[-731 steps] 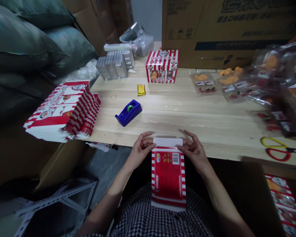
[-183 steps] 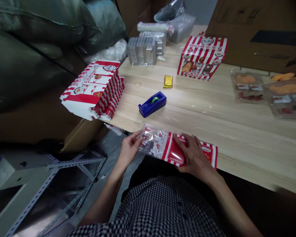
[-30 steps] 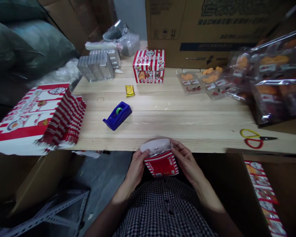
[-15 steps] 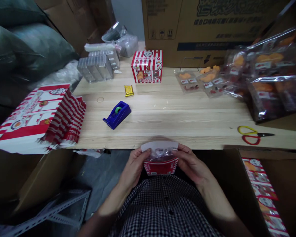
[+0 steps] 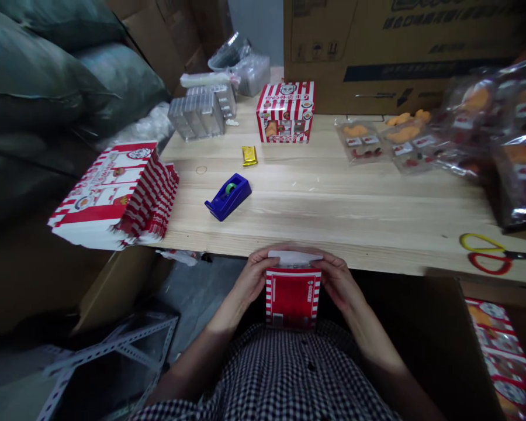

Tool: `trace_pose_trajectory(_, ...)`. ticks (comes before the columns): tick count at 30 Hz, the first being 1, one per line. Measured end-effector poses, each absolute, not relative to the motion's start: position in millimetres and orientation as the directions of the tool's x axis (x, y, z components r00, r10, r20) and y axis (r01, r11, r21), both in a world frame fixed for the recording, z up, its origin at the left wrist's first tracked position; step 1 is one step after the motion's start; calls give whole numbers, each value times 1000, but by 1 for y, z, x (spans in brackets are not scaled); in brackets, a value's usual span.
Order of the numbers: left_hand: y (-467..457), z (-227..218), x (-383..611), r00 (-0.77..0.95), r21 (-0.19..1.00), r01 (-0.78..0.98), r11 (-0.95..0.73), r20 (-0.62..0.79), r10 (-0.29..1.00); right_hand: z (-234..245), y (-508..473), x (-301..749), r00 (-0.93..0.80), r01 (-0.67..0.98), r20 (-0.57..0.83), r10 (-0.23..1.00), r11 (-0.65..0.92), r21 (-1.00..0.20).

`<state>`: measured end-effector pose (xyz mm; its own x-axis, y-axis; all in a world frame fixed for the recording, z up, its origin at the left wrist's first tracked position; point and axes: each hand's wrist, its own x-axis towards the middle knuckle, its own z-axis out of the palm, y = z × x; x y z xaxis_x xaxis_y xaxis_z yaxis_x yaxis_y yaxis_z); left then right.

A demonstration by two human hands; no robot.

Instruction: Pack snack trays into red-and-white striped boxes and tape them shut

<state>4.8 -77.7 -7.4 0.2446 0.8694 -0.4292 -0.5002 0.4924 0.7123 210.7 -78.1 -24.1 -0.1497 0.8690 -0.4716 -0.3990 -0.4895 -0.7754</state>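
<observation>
Between my hands, just off the table's front edge, is a red-and-white striped box (image 5: pixel 293 298) with its white top flap up. My left hand (image 5: pixel 255 278) grips the upper left corner, thumb on the flap. At the upper right corner, my right hand (image 5: pixel 336 278) holds the same box, fingers behind and thumb in front. A plain red panel faces me; what is inside is hidden. Beyond the hands on the table sit a blue tape dispenser (image 5: pixel 228 197) with green tape and a small gold packet (image 5: pixel 249 156).
A stack of flat striped cartons (image 5: pixel 109 187) lies at the left. An assembled striped box (image 5: pixel 286 112) and clear plastic cases (image 5: pixel 197 117) stand at the back. Bagged items (image 5: pixel 362 142) and scissors (image 5: pixel 493 254) are at the right. Finished-looking boxes (image 5: pixel 504 345) fill a carton below.
The box in my hands has tipped so its red panel shows fully and its flap shows less. The whole view has shifted, with the table's things now further right.
</observation>
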Motion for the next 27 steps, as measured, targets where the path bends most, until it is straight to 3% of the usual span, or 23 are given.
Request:
trace_pose_trajectory(4,-80,-5,-8,331,825,-365,432,-319,888,-24,-77,210,-163,-378,-385,908,-418,-826)
trace_pose_trajectory(9,-75,-5,-14,275,953,-93,288,-254,927,-19,-75,212,-249,-367,-342,906,-415,-833)
trace_pose_trajectory(15,-66,-17,-16,244,931,-148,334,-293,924,-25,-78,217,-382,-337,-275,882,-410,-847)
trace_pose_trajectory(21,-53,-3,-15,220,924,-214,318,-271,937,-20,-65,213,-310,-237,-196,930,-275,-932)
trace_pose_trajectory(27,-46,19,-16,226,930,-215,298,-250,942,8,-48,209,-336,-316,-258,906,-366,-875)
